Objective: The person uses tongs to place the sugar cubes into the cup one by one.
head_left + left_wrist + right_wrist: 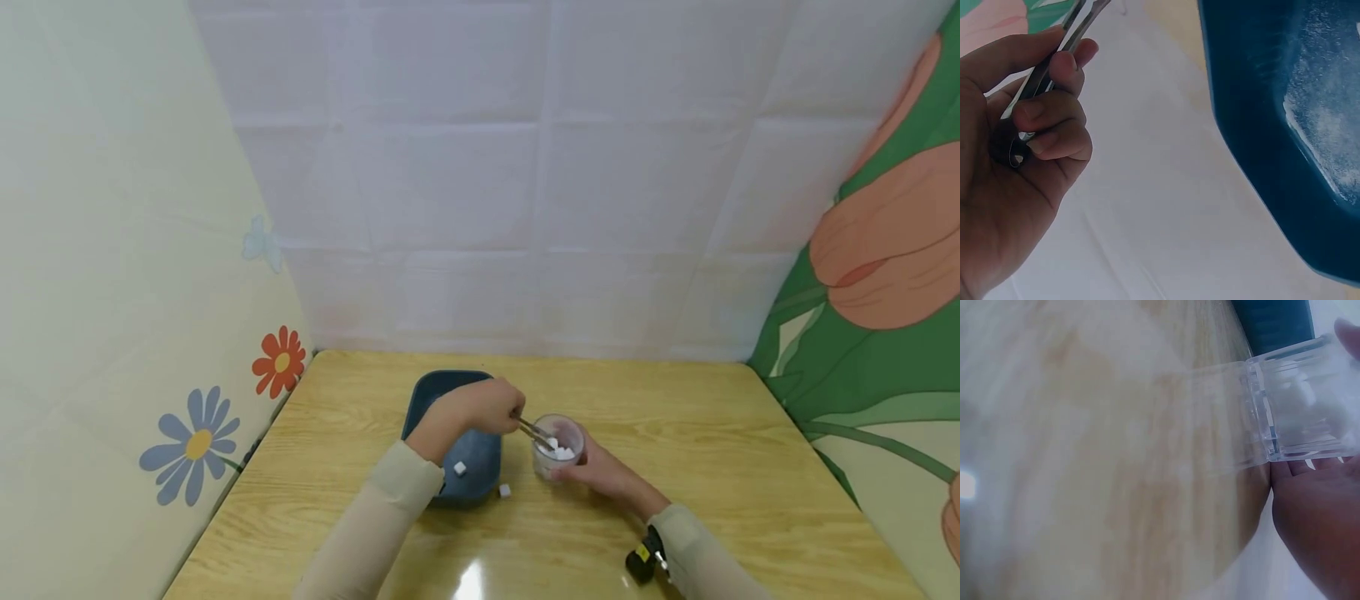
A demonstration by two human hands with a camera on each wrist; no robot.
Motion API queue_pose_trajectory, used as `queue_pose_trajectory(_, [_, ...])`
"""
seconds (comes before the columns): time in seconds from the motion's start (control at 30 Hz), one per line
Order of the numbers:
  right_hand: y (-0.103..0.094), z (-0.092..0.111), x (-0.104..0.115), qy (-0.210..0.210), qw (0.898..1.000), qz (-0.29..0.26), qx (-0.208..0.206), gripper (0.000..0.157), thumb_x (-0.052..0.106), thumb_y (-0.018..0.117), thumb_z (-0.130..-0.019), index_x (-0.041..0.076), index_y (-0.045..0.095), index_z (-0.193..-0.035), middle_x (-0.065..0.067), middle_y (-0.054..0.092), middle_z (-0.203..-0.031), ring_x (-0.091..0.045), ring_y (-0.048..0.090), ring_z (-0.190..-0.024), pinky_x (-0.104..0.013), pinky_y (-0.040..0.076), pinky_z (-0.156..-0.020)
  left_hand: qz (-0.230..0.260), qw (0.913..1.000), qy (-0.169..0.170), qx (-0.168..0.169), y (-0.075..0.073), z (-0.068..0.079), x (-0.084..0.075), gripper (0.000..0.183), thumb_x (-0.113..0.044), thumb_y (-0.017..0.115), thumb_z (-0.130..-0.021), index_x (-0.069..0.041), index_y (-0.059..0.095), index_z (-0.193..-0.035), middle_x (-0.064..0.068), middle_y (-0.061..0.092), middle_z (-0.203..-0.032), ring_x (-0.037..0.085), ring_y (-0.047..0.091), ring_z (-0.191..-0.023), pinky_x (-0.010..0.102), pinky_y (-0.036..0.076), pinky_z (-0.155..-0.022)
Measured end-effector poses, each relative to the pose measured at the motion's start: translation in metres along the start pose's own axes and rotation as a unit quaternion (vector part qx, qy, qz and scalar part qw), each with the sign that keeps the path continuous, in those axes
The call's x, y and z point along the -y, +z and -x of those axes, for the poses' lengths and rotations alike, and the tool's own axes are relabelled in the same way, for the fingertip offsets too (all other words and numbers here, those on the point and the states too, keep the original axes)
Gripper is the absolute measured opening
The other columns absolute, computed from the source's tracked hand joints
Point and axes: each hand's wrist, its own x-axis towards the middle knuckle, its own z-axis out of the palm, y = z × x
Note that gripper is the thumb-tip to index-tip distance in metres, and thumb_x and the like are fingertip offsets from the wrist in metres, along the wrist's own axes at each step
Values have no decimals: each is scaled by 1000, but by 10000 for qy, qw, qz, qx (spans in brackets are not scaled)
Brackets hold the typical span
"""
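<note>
My left hand [491, 404] reaches across the dark blue bin and grips metal tongs [531, 430]. In the left wrist view its fingers curl round the tongs' closed end, and the arms point away from the palm. The tips dip into the mouth of a clear cup [542, 467], among white cubes [562, 453] inside it. My right hand [600, 469] holds that cup from its right side, thumb and fingers round the wall. The right wrist view shows the cup [1297, 403] upright at the tabletop, with pale shapes behind its clear wall.
The dark blue bin [491, 462] stands left of the cup, with one white cube [460, 468] on its floor. Another cube [505, 491] lies on the wooden table [660, 408] between bin and cup. Cloth-covered walls [525, 208] enclose the table's back and sides.
</note>
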Motion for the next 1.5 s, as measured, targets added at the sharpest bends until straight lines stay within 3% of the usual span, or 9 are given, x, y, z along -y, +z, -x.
queue_pose_trajectory(0.17, [1, 0, 1, -152, 9998, -137, 74, 83, 13, 75, -78, 17, 23, -143, -16, 42, -133, -23, 46, -115, -24, 39, -92, 250, 9996, 58, -115, -2, 12, 6, 14, -20, 53, -94, -17, 58, -81, -7, 49, -66, 7, 39, -52, 22, 35, -51])
queue_pose_trajectory(0.3, [2, 0, 2, -78, 9999, -82, 13, 84, 14, 75, -78, 16, 22, -143, -16, 44, -131, -25, 46, -114, -26, 38, -92, 599, 9978, -26, -281, -7, 35, 23, 15, -21, 50, -95, -15, 58, -84, -6, 40, -63, 7, 30, -51, 24, 30, -52])
queue_pose_trajectory(0.5, [3, 1, 6, 157, 9998, 97, -103, 86, 20, 77, -77, 15, 22, -143, -13, 43, -132, -25, 43, -116, -34, 34, -96, 640, 9961, -413, -446, -7, 73, 54, 18, -19, 52, -94, -16, 51, -77, -5, 30, -60, 9, 22, -51, 27, 26, -53])
queue_pose_trajectory(0.7, [0, 0, 6, 98, 9999, 37, -65, 86, 18, 76, -77, 15, 22, -143, -13, 41, -133, -25, 42, -117, -30, 34, -96, 521, 9959, -661, -337, 4, 96, 70, 15, -21, 57, -92, -19, 55, -77, -9, 42, -60, 6, 34, -51, 26, 34, -54])
queue_pose_trajectory(0.9, [1, 0, 5, 167, 9998, 47, -123, 87, 18, 78, -75, 15, 23, -143, -13, 43, -133, -25, 43, -118, -31, 33, -97, 503, 9951, -834, -173, 21, 103, 76, 13, -18, 60, -89, -20, 57, -77, -8, 49, -62, 7, 40, -53, 26, 38, -55])
queue_pose_trajectory(1.1, [2, 2, 7, 320, 9994, 69, -144, 89, 20, 78, -75, 16, 22, -144, -12, 41, -135, -25, 41, -121, -37, 30, -100, 540, 9939, -960, -43, 34, 103, 79, 18, -16, 59, -88, -19, 53, -71, -8, 39, -58, 7, 33, -50, 25, 31, -52])
queue_pose_trajectory(1.23, [1, 1, 7, 271, 9996, 10, -90, 87, 19, 77, -76, 16, 22, -143, -12, 41, -135, -25, 41, -121, -34, 31, -99, 729, 9929, -943, 4, 38, 103, 79, 20, -15, 58, -89, -18, 51, -70, -7, 35, -57, 8, 29, -50, 26, 28, -51])
queue_pose_trajectory(1.5, [0, 0, 4, 198, 9998, 33, -71, 87, 19, 77, -77, 17, 22, -144, -13, 41, -135, -25, 42, -120, -32, 33, -98, 642, 9930, -986, 90, 43, 102, 77, 17, -14, 59, -88, -20, 55, -73, -8, 47, -61, 6, 37, -51, 24, 33, -51])
